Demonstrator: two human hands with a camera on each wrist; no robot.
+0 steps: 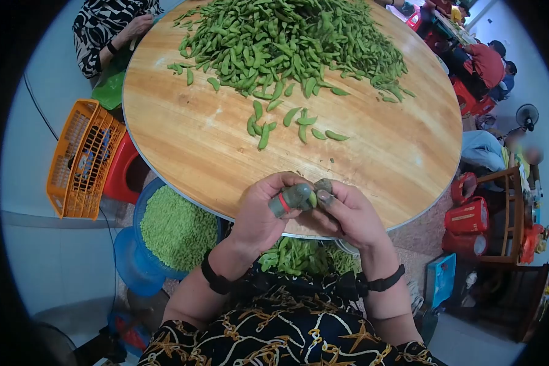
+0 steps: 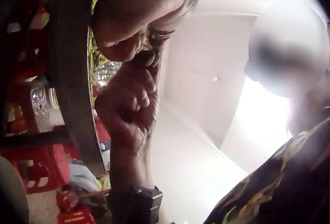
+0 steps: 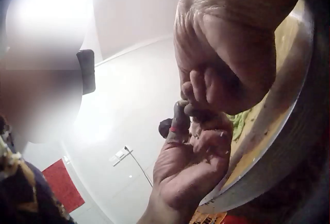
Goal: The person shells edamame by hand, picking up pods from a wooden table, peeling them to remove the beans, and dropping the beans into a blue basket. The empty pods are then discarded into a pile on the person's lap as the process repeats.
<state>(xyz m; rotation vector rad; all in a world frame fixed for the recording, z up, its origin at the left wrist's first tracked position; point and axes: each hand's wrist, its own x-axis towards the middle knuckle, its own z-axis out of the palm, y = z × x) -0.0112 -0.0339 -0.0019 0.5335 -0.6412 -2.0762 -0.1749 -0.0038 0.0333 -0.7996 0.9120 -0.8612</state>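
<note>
At the near edge of the round wooden table, both hands meet over a green edamame pod. My left hand pinches the pod, its thumb wearing a grey-green cover with a red band. From the other side, my right hand pinches it too, with darkened fingertips against the pod. Fingers hide most of the pod. Several loose pods lie on the tabletop beyond the hands, in front of a large heap of pods.
Left of the table, a blue basin holds shelled beans. An orange crate and red stool stand nearby. More green pods lie below the table edge, by my lap. Another person's hand is at the far left.
</note>
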